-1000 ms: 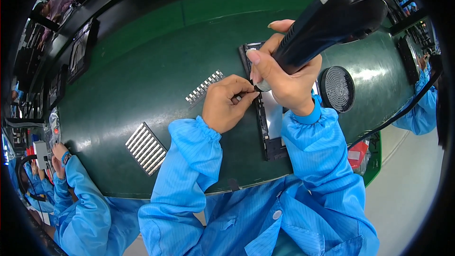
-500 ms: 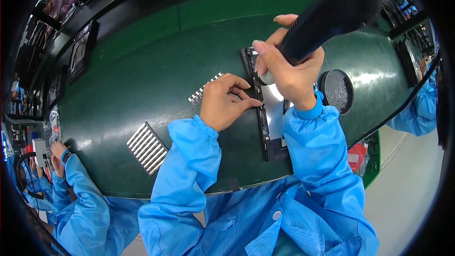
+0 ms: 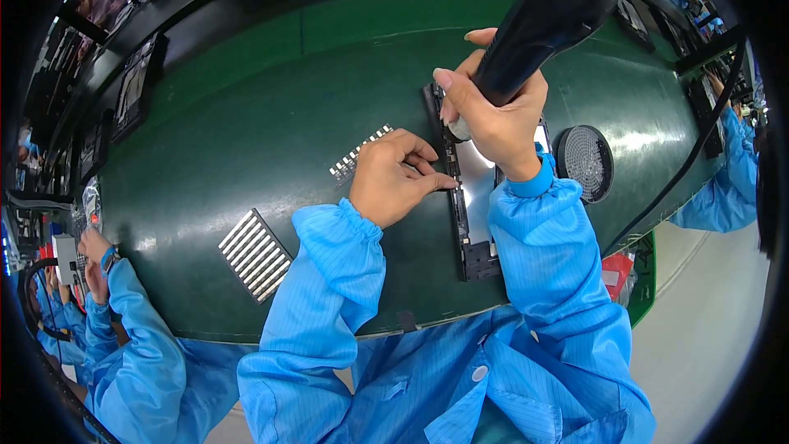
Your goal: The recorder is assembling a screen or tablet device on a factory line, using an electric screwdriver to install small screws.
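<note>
Now the right hand, wrapped around the black electric screwdriver, has carried its tip up to the upper left edge of the flat panel; a second ago it stood lower along that edge. The left hand has followed, its fingers pressed narrow against the panel's left rim, steadying it on the green tabletop. Work appears to be moving fastener by fastener up the frame. A round mesh disc lies just right.
</note>
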### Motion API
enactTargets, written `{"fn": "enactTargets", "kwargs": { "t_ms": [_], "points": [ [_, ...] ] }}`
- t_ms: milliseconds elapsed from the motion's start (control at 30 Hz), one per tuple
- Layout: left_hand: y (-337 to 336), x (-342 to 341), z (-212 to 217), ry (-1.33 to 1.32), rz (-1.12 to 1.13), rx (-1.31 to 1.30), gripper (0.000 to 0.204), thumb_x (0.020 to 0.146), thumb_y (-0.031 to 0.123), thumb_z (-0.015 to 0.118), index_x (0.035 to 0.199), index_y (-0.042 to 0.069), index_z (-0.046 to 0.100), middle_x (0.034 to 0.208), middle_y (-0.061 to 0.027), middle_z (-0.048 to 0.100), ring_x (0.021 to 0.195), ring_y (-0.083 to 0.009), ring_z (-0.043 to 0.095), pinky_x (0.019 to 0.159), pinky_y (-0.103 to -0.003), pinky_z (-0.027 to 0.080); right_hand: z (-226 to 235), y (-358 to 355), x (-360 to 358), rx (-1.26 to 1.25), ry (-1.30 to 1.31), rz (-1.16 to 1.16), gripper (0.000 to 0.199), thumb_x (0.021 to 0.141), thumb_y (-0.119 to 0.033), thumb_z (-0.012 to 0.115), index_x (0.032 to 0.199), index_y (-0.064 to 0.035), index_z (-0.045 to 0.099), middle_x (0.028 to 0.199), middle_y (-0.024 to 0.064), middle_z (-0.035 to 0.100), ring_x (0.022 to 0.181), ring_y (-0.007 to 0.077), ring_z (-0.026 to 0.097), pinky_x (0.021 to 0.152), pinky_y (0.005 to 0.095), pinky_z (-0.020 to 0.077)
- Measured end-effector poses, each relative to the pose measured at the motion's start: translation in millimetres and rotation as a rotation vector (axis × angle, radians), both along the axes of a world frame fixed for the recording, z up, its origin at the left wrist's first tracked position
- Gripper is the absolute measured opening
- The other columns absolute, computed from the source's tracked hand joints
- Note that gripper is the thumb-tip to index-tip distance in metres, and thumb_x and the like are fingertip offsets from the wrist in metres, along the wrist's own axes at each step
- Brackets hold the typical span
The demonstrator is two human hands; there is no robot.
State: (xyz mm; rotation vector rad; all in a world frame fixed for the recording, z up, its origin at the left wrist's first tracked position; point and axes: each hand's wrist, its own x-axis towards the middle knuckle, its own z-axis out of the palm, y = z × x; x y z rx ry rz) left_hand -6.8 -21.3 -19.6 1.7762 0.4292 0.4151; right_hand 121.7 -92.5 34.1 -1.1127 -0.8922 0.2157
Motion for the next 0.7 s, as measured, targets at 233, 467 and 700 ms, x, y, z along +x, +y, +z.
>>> {"fn": "enactTargets", "kwargs": {
  "t_ms": [233, 467, 700],
  "points": [
    [-0.5, -0.4, 2.4, 0.005, -0.019, 0.0, 0.03, 0.061, 0.0, 0.082, 0.08, -0.008, 0.06, 0.078, -0.0108, 0.062, 0.069, -0.0145, 0.065, 0.061, -0.025, 0.055, -1.6, -0.4, -3.0, -0.012, -0.008, 0.009, 0.036, 0.076, 0.004, 0.07, 0.106, 0.0023, 0.052, 0.063, 0.002, 0.059, 0.051, 0.0072, 0.055, 0.045, 0.0215, 0.0431],
    [1.3, -2.4, 3.9, 0.057, -0.036, 0.042, 0.027, 0.065, -0.004, 0.08, 0.082, -0.007, 0.059, 0.078, -0.0089, 0.061, 0.07, -0.0104, 0.062, 0.061, -0.022, 0.055, -11.8, 0.9, -2.2, -0.066, -0.19, 0.0, 0.04, 0.077, 0.007, 0.068, 0.111, 0.0048, 0.048, 0.067, 0.0054, 0.059, 0.052, 0.0101, 0.057, 0.047, 0.0223, 0.0446],
    [1.4, -3.0, 2.7, 0.047, -0.028, 0.063, 0.027, 0.063, -0.001, 0.083, 0.079, -0.006, 0.061, 0.079, -0.0075, 0.06, 0.068, -0.0093, 0.061, 0.06, -0.021, 0.054, -9.2, 1.2, -3.8, -0.06, -0.167, 0.01, 0.044, 0.077, 0.007, 0.068, 0.115, 0.004, 0.047, 0.066, 0.0046, 0.058, 0.053, 0.0098, 0.056, 0.047, 0.0224, 0.0448]
  ]
}}
